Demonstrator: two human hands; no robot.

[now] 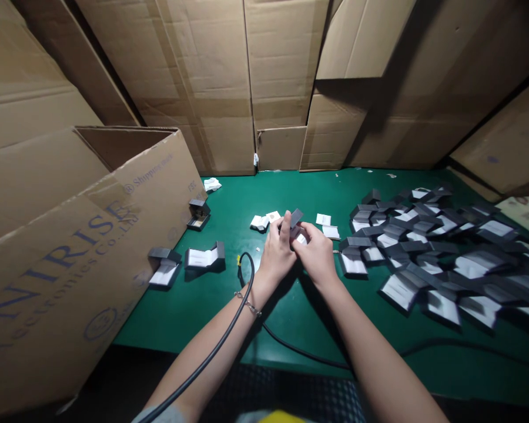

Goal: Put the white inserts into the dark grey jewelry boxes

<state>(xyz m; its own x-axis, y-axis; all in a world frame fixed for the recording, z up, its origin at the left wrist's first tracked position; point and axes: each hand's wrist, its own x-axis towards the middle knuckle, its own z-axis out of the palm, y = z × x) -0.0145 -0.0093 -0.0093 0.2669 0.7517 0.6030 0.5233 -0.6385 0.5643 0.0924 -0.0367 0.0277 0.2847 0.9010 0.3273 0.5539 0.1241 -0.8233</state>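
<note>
Both hands meet over the middle of the green table around a small dark hinged box (295, 218), its lid raised and white showing inside. My left hand (277, 249) is closed on the box's left side, a finger up beside the lid. My right hand (316, 251) grips the right side, fingertips at the white inside; whether they also pinch something there I cannot tell. Just beyond my left hand lie crumpled white paper pieces (260, 222), and small white pieces (323, 220) lie beyond my right hand.
Many similar open boxes (401, 291) crowd the right of the green table (291, 335). A few more open boxes (204, 257) stand at left beside a large printed carton (114, 252). Cardboard sheets (282, 70) wall the back. A black cable (229, 335) crosses my left forearm.
</note>
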